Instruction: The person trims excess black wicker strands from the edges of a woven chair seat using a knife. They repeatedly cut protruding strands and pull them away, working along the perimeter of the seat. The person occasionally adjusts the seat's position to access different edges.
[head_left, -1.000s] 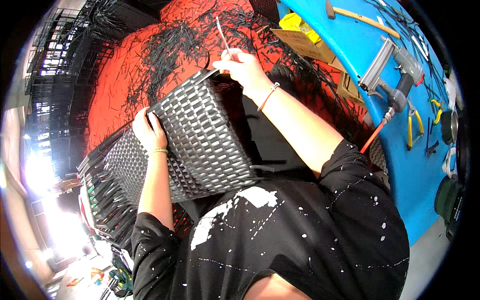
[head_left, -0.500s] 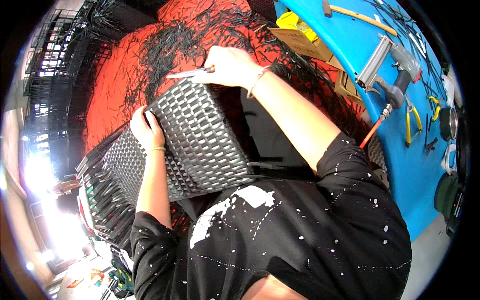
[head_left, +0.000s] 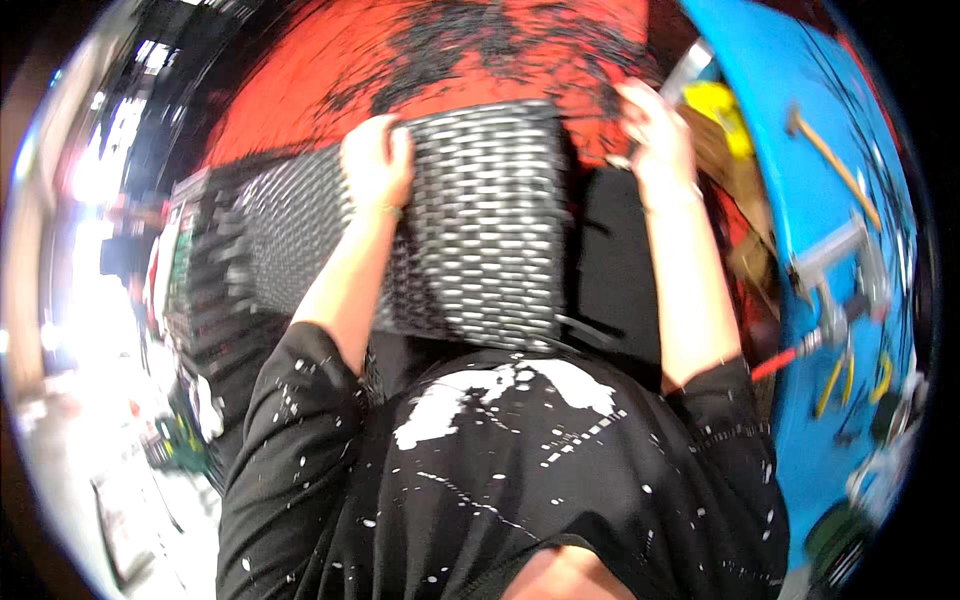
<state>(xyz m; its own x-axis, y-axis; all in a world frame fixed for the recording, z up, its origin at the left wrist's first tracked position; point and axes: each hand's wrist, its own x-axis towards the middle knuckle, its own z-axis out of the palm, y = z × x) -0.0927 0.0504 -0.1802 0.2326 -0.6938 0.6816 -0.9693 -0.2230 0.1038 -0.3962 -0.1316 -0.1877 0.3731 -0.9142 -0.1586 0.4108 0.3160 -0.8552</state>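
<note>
I see my left hand closed in a grip on the top edge of the black woven basket, lying on the red table; right hand at its right corner, grip unclear.

Red floor, blue workbench

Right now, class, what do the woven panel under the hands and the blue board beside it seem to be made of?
Woven panel: probably dark plastic or synthetic rattan strips; the basket weave shows a slight sheen, though blur hides detail. Blue board: looks like a painted, smooth, hard sheet with tools lying on it; material uncertain.
</note>
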